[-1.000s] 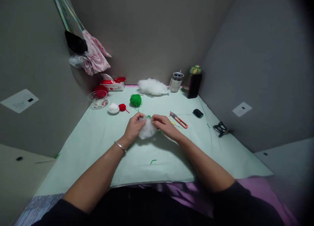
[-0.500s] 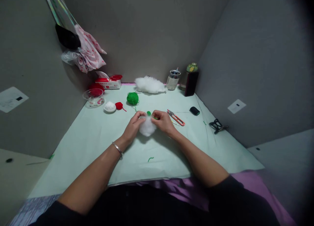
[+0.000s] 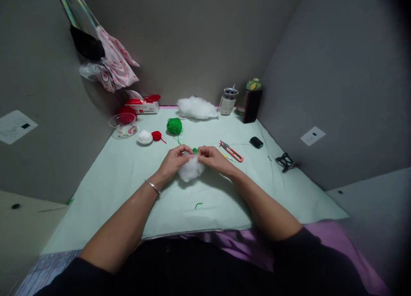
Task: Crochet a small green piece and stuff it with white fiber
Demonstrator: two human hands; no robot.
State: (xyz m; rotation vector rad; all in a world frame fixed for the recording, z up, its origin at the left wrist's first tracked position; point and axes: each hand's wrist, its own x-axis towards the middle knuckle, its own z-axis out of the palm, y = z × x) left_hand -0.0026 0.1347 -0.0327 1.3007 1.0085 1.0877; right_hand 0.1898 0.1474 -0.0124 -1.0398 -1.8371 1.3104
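Note:
A fluffy tuft of white stuffing (image 3: 191, 169) hangs between my two hands, above the pale green tabletop cloth (image 3: 173, 210). My left hand (image 3: 176, 159) pinches its upper left side. On the upper right side, my right hand (image 3: 212, 157) is closed with fingertips on the same stuffing. A small green piece (image 3: 195, 150) shows between the fingertips, just above the fluff; which hand holds it is unclear. Behind my left hand lies a green yarn ball (image 3: 174, 126), its strand trailing toward the hands. Orange-handled snips (image 3: 233, 151) lie right of my right hand.
More white stuffing (image 3: 197, 108), a can (image 3: 228, 101), a dark phone (image 3: 253, 106) and a tissue box (image 3: 143, 106) stand along the back. Left are a clear bowl (image 3: 123, 125), a white dish (image 3: 144, 137) and red yarn (image 3: 156, 136). A black object (image 3: 256, 142) and black-handled tool (image 3: 285, 162) lie right.
My hands have come closer together over the stuffing, and less of the green piece shows. The white tuft has shifted slightly left and looks wider. The whole view has moved a little.

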